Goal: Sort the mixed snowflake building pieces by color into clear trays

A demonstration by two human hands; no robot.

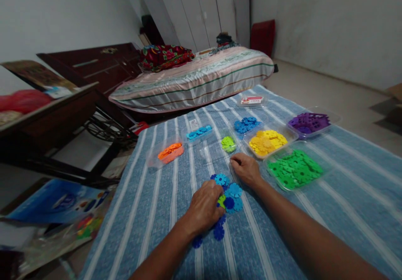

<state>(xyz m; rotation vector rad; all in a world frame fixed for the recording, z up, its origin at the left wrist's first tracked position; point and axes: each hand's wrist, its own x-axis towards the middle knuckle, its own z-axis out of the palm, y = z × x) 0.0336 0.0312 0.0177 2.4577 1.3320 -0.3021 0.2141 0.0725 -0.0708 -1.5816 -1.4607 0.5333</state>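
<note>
A small heap of flower-shaped plastic discs [228, 197], mostly blue with one lime piece, lies on the blue striped cloth [150, 213]. My left hand [204, 208] rests curled on the heap's left side, fingers pressed onto the discs. My right hand [246, 169] sits just beyond the heap, fingers curled under; what they hold, if anything, is hidden. Clear trays stand in an arc beyond: orange discs [170, 151], light blue [199, 132], lime [228, 143], blue [246, 124], yellow [267, 141], green [295, 168], purple [309, 122].
A small clear box with a red label [251, 100] lies at the cloth's far end. A striped mattress [194, 79] lies on the floor beyond. A dark wooden table [47, 112] stands at left, with a blue printed bag [59, 202] on the floor below.
</note>
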